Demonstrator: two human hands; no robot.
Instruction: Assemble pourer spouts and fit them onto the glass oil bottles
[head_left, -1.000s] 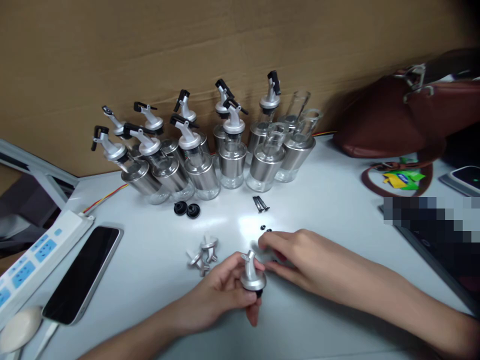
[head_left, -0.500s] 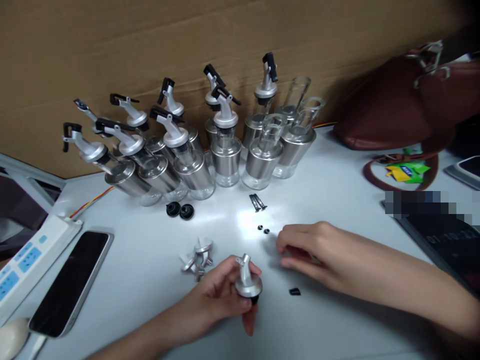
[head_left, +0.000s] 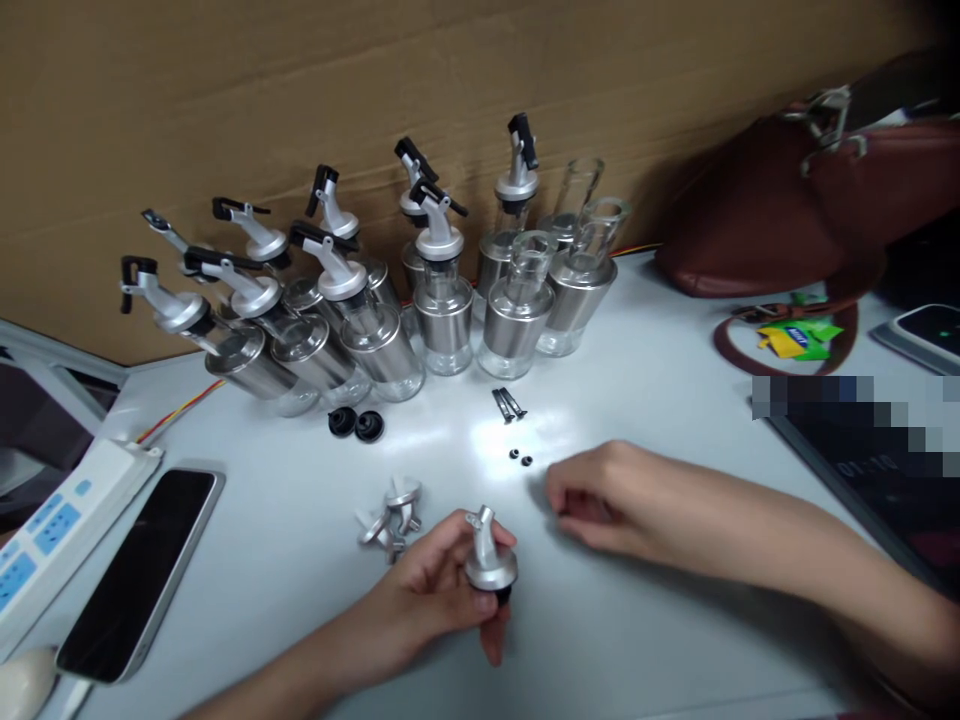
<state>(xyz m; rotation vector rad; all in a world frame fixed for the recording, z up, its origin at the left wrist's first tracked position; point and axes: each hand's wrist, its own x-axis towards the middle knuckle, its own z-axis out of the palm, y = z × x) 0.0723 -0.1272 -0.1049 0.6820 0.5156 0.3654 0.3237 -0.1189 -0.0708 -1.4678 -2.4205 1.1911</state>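
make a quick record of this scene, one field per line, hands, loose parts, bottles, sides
left hand: holds a silver spout, nozzle up, black underside
right hand: fingers curled; cannot tell if holding anything
near right hand: two tiny black parts, slim black pieces
near left hand: loose silver pieces
before bottles: two round black parts
bottles: some spouted, some open-necked
left side: phone
right side: brown bag
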